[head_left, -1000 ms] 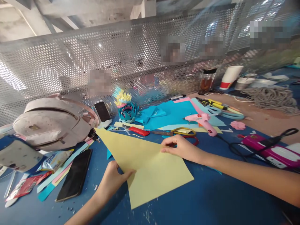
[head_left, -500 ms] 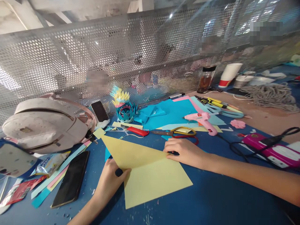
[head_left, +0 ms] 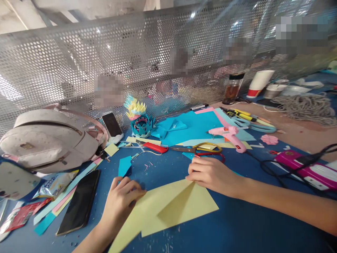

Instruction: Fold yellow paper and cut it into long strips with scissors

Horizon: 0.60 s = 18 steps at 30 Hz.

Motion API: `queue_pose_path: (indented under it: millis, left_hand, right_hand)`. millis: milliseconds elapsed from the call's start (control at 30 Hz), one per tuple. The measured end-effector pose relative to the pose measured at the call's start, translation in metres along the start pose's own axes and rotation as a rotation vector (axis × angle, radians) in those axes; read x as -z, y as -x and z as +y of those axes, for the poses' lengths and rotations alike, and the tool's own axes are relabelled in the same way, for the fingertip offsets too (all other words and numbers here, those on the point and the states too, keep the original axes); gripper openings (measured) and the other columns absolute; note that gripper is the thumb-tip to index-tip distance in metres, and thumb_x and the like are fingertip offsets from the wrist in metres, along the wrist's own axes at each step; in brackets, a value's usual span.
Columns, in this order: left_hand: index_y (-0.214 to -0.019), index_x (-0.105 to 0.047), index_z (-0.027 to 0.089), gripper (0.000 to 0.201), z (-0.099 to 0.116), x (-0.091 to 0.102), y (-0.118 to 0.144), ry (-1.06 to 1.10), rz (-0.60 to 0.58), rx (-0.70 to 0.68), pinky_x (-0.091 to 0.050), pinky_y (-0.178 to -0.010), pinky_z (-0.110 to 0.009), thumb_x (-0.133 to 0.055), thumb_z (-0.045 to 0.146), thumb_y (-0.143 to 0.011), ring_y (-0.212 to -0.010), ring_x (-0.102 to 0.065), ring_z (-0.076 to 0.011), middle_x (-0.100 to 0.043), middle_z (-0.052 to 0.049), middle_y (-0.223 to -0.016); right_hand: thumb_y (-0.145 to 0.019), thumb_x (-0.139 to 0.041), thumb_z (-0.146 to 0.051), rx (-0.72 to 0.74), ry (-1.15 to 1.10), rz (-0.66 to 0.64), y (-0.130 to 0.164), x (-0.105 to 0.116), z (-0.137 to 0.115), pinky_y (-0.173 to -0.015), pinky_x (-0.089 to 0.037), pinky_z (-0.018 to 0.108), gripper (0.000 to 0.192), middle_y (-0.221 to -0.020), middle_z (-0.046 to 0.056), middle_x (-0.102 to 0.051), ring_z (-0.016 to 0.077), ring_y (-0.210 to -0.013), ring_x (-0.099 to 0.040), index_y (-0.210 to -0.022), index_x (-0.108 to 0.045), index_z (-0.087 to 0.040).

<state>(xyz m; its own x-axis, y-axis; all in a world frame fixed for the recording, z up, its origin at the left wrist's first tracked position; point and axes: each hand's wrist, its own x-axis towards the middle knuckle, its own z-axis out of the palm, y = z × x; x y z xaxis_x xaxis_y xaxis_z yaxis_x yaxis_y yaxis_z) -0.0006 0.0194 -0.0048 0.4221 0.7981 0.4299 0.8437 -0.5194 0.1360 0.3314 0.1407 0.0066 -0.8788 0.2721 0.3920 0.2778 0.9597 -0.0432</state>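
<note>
A sheet of yellow paper (head_left: 181, 207) lies on the blue table in front of me, its far part folded over toward me. The flap's pointed corner reaches the bottom of the view, and a shadowed crease runs across the right half. My left hand (head_left: 122, 196) is closed on the paper's left upper edge, thumb on top, other fingertips partly hidden. At the right upper edge, my right hand (head_left: 210, 174) pinches the paper near the fold. Just beyond my right hand lie scissors (head_left: 207, 147) with yellow and red handles.
Beyond the paper lie a red-handled cutter (head_left: 154, 147), blue paper sheets (head_left: 195, 124), a pink glue gun (head_left: 229, 135) and a layered paper flower (head_left: 142, 123). To the left are a black phone (head_left: 79, 203) and a pale backpack (head_left: 50, 137). A perforated metal screen (head_left: 158, 52) stands behind.
The yellow paper's raised far corner has come over toward me and down to the left, uncovering a blue paper scrap. My left hand has shifted slightly, and both hands stay on the paper.
</note>
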Motion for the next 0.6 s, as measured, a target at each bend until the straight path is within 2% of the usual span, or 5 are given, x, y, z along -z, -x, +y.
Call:
queue_pose_path:
  millis: [167,300,467,533,600]
  left_hand:
    - [-0.098,-0.07,0.023,0.025,0.007,0.001,0.005,-0.192,0.037,-0.101,-0.033,-0.087,-0.04,-0.046,0.014,-0.1,-0.085,-0.059,-0.0201,-0.072,-0.002,-0.092]
    - [-0.111,-0.068,0.021,0.035,0.01,0.004,0.011,-0.249,0.011,-0.137,-0.034,-0.087,-0.04,-0.036,0.008,-0.1,-0.088,-0.058,-0.0219,-0.071,-0.006,-0.099]
    - [-0.119,-0.065,0.024,0.049,0.016,0.018,0.008,-0.186,-0.143,-0.064,-0.037,-0.087,-0.042,-0.039,-0.001,-0.087,-0.097,-0.058,-0.025,-0.067,-0.008,-0.112]
    - [-0.113,-0.068,0.025,0.044,0.023,0.025,-0.001,-0.165,-0.222,-0.027,-0.039,-0.089,-0.045,-0.046,0.002,-0.083,-0.1,-0.058,-0.0269,-0.065,-0.008,-0.115]
    - [-0.099,-0.071,0.023,0.029,0.032,0.028,-0.015,-0.18,-0.282,0.019,-0.041,-0.09,-0.047,-0.052,0.008,-0.084,-0.101,-0.058,-0.0285,-0.065,-0.008,-0.115]
  right_hand:
    - [-0.096,-0.047,-0.008,0.04,0.107,-0.1,0.006,0.01,-0.005,-0.074,-0.037,0.032,0.025,-0.093,0.003,-0.065,0.0196,-0.086,-0.053,-0.103,-0.068,-0.02]
    - [-0.088,-0.051,-0.007,-0.021,0.116,-0.183,0.014,0.024,-0.003,-0.072,-0.037,0.033,0.032,-0.096,0.005,-0.064,0.0215,-0.086,-0.053,-0.109,-0.068,-0.025]
    - [-0.088,-0.056,-0.016,-0.149,0.093,-0.199,0.02,0.033,-0.003,-0.071,-0.038,0.033,0.027,-0.093,0.005,-0.064,0.0223,-0.084,-0.054,-0.104,-0.073,-0.029]
    - [-0.09,-0.058,-0.023,-0.206,0.059,-0.19,0.019,0.031,-0.006,-0.07,-0.037,0.032,0.019,-0.089,0.004,-0.063,0.0218,-0.083,-0.055,-0.098,-0.075,-0.028]
    - [-0.092,-0.06,-0.027,-0.254,0.029,-0.167,0.015,0.027,-0.009,-0.068,-0.037,0.031,0.016,-0.084,0.004,-0.063,0.0206,-0.081,-0.056,-0.087,-0.075,-0.026]
